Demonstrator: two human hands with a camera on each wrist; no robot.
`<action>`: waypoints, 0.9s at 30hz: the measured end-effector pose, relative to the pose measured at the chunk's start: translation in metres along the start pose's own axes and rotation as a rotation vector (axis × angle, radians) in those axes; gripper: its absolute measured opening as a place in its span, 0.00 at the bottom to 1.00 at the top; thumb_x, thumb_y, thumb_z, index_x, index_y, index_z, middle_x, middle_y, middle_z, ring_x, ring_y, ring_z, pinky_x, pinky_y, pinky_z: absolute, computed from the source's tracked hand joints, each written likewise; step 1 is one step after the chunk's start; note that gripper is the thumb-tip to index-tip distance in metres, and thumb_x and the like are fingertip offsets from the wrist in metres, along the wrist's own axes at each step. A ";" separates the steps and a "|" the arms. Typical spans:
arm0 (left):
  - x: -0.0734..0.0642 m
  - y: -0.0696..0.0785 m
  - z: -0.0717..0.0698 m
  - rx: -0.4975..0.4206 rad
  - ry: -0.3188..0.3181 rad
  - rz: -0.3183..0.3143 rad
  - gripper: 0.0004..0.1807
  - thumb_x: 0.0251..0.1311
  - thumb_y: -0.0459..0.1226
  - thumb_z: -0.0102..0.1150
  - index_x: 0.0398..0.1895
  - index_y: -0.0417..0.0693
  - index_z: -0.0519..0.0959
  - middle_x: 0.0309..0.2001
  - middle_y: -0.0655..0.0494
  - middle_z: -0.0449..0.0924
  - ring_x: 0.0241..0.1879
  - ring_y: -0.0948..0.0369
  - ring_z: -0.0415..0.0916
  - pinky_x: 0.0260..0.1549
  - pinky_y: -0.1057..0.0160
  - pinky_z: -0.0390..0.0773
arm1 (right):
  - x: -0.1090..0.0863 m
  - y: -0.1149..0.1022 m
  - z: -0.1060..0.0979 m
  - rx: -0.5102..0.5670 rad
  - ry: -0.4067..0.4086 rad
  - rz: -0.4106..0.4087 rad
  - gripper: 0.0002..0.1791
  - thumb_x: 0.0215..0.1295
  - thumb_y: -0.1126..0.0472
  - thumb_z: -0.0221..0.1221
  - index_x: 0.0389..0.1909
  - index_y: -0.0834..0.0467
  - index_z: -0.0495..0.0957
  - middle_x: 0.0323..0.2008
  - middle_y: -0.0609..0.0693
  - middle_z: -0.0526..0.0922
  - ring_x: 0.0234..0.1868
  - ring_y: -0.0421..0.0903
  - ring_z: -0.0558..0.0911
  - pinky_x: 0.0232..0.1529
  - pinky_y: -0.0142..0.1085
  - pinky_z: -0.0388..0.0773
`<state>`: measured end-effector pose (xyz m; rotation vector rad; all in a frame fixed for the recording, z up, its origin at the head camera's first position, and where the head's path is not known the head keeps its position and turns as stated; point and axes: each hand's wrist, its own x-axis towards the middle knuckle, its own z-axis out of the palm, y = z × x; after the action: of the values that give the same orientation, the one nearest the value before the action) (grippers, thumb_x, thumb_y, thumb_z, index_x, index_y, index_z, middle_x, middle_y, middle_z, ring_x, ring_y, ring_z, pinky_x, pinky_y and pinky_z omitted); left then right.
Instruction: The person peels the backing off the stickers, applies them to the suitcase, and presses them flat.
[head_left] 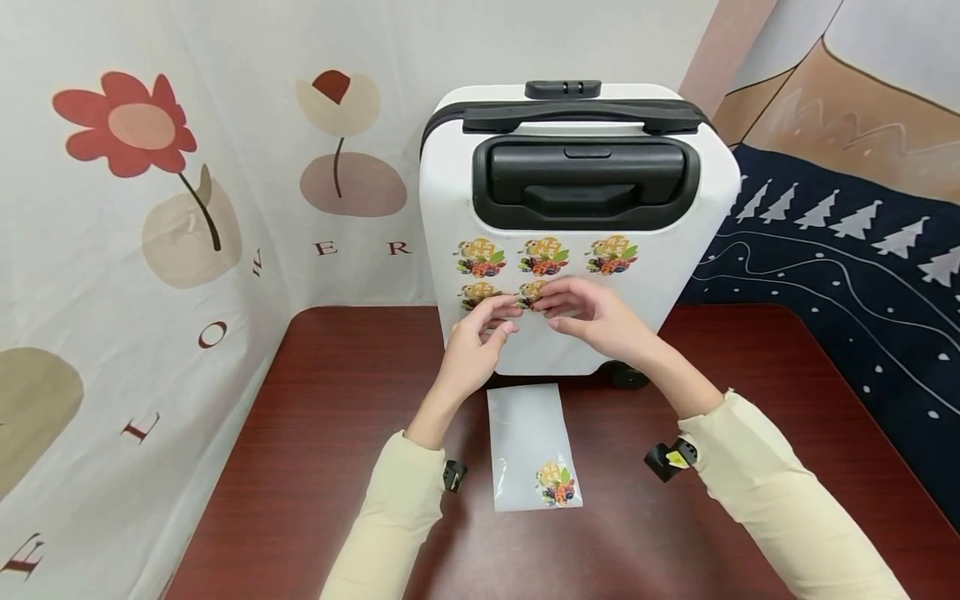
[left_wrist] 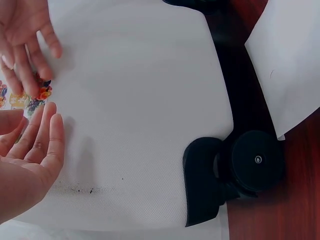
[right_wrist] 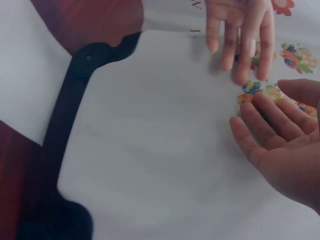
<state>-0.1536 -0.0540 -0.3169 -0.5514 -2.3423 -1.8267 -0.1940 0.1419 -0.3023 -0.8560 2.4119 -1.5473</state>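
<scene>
A white suitcase (head_left: 667, 267) stands upright, bearing fruit stickers in two rows. My left hand (head_left: 472, 350) and right hand (head_left: 594, 317) meet around the middle sticker (head_left: 531, 293) of the lower row, one on each side. In the left wrist view, the fingers of the left hand (left_wrist: 37, 155) look extended near this sticker (left_wrist: 32, 97), which is partly covered. The right wrist view shows the right hand (right_wrist: 282, 135) with extended fingers, fingertips at the sticker's edge. Left of it, another lower-row sticker (head_left: 477, 293) is partly hidden by the left hand.
A sticker sheet (head_left: 521, 442) with one fruit sticker (head_left: 557, 485) lies on the dark red table (head_left: 322, 433) before the suitcase. Three stickers form the upper row, below the black handle recess (head_left: 585, 218). A black wheel (head_left: 628, 375) shows at the suitcase's base. Printed cloths hang behind.
</scene>
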 end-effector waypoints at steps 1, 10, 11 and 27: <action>0.000 0.000 0.000 0.000 0.000 0.002 0.16 0.63 0.24 0.45 0.54 0.31 0.69 0.47 0.36 0.75 0.44 0.46 0.75 0.43 0.50 0.73 | -0.001 0.002 0.000 -0.001 -0.001 0.008 0.19 0.60 0.71 0.55 0.54 0.67 0.68 0.49 0.61 0.77 0.50 0.54 0.75 0.48 0.38 0.74; -0.001 -0.003 -0.001 0.010 -0.001 0.009 0.16 0.63 0.25 0.46 0.55 0.33 0.70 0.47 0.37 0.76 0.44 0.48 0.76 0.43 0.51 0.74 | -0.002 0.001 -0.003 -0.077 -0.004 0.032 0.18 0.61 0.70 0.56 0.52 0.66 0.70 0.47 0.60 0.77 0.47 0.52 0.77 0.46 0.42 0.74; -0.001 -0.003 -0.001 0.010 -0.002 0.010 0.16 0.63 0.25 0.46 0.55 0.33 0.70 0.47 0.37 0.76 0.44 0.48 0.76 0.43 0.51 0.74 | -0.002 -0.001 -0.003 -0.071 0.002 0.023 0.18 0.61 0.69 0.56 0.53 0.66 0.70 0.47 0.60 0.77 0.47 0.51 0.77 0.46 0.41 0.74; 0.002 -0.012 0.000 0.010 -0.013 0.024 0.17 0.63 0.25 0.46 0.55 0.32 0.69 0.47 0.36 0.75 0.44 0.47 0.76 0.43 0.50 0.74 | -0.003 -0.007 -0.010 -0.009 0.059 0.017 0.16 0.63 0.67 0.55 0.51 0.65 0.72 0.48 0.58 0.77 0.50 0.49 0.76 0.48 0.34 0.74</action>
<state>-0.1601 -0.0563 -0.3270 -0.5893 -2.3408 -1.8059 -0.1931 0.1490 -0.2926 -0.8006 2.4618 -1.5792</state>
